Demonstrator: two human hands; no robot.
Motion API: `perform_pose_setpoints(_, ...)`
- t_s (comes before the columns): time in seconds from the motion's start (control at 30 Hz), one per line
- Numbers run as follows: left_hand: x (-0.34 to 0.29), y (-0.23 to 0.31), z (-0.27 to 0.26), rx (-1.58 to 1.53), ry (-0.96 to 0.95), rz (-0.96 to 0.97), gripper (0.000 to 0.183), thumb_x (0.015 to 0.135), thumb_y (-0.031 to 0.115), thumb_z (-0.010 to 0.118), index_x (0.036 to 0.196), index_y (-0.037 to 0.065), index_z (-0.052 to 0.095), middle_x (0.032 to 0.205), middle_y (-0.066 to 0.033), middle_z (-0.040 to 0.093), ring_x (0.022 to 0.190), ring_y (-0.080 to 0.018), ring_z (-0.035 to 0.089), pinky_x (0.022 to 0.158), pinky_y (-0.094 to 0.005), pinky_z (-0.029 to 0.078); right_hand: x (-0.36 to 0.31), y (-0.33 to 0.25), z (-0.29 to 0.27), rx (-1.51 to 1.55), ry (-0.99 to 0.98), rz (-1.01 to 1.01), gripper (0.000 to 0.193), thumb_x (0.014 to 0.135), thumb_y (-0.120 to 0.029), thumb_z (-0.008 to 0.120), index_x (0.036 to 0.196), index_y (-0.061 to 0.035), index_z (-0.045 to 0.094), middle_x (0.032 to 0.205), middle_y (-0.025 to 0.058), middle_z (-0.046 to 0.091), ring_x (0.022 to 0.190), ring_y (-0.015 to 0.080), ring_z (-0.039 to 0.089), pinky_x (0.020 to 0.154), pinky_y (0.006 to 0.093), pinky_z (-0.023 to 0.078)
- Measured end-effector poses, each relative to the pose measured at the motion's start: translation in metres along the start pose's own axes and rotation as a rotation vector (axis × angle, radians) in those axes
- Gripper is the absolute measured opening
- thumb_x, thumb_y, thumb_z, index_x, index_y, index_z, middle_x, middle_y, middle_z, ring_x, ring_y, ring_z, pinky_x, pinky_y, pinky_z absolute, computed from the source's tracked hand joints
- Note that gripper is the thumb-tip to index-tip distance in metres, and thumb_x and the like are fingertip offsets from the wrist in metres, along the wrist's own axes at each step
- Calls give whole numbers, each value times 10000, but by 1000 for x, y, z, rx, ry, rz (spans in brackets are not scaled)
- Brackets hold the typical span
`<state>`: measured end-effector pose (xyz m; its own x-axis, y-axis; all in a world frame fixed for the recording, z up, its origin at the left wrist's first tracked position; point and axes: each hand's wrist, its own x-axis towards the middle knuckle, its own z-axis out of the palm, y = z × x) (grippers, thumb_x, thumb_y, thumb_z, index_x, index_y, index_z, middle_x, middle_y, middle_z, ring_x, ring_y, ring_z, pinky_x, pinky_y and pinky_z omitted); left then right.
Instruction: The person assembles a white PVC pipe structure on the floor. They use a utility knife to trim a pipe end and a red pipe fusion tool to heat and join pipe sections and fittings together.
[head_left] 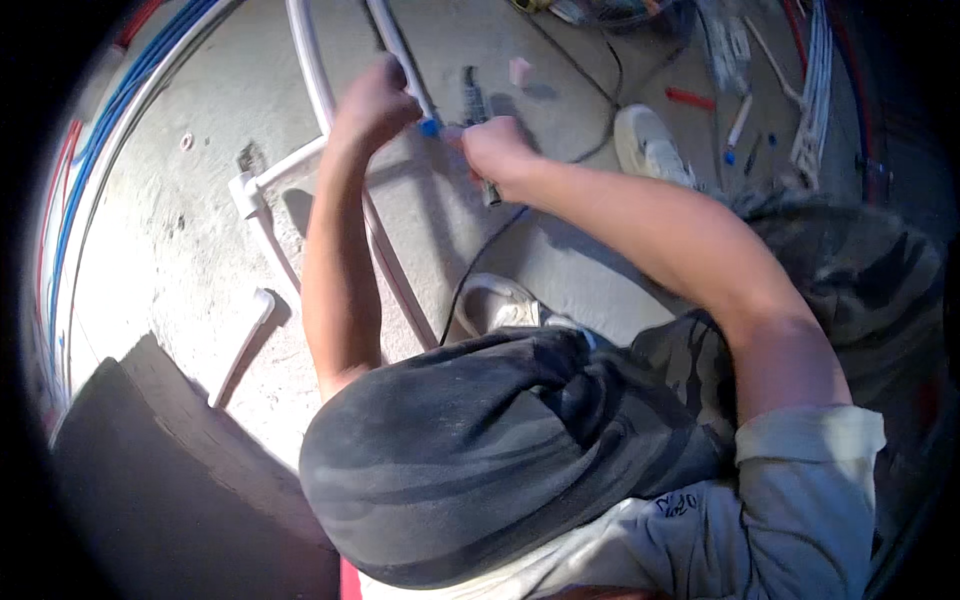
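My left hand [378, 108] is closed at a white plastic pipe [398, 42], just above the pipe's blue end [430, 128]; its fingers are partly hidden. My right hand [498, 152] is wrapped round a dark, slim, stick-shaped tool [473, 92], which sticks out above and below the fist. Blur and the fingers hide what kind of tool it is. The right fist is close beside the blue pipe end; whether they touch I cannot tell. Left of my left forearm is a joined white pipe frame with a tee fitting [244, 196].
A short white pipe with an elbow [262, 304] lies on the concrete floor at left. Blue and red lines [90, 165] run along the left edge. A black cable [590, 90] crosses the floor. A red piece [690, 98] and a blue-ended pipe piece [738, 125] lie at right, past my shoe [648, 140].
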<state>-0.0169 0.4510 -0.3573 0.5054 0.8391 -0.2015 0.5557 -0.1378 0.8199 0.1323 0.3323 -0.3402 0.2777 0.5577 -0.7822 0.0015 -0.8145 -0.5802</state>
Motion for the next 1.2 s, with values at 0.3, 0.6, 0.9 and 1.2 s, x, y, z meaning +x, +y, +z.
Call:
perform_pose_setpoints(0.3,-15,-30,33,270,117,-77,208,908,172,593,1062,45,647,991,-274,704,1016,-490,666,847,-566,521,-58,-206,-126,-1748,-222,-464,642,920,-574,683,939,65,747,935,293,717,909,418,713,836,492,550)
perform_pose_setpoints(0.6,-23,-32,53,587,193,-36,186,848,191,637,969,58,684,1026,-187,681,1029,-380,638,892,-530,455,-79,-173,-233,-1906,-151,-246,600,880,-385,787,1309,-6,605,1205,213,661,1185,372,629,991,492,513)
perform_pose_setpoints(0.9,-26,-30,55,621,244,0,134,836,110,616,960,84,661,989,-140,668,1021,-356,631,866,-500,459,32,-72,-238,-1872,-120,-511,664,874,-403,789,1357,-11,557,1273,201,602,1223,396,576,1028,517,476)
perform_pose_setpoints(1.2,-36,-10,46,584,273,-66,143,825,85,605,964,78,636,991,-137,653,1028,-358,603,895,-494,431,90,-102,-100,-1246,-654,-1223,352,881,-154,725,1213,-64,648,1193,139,639,1151,363,613,934,495,527)
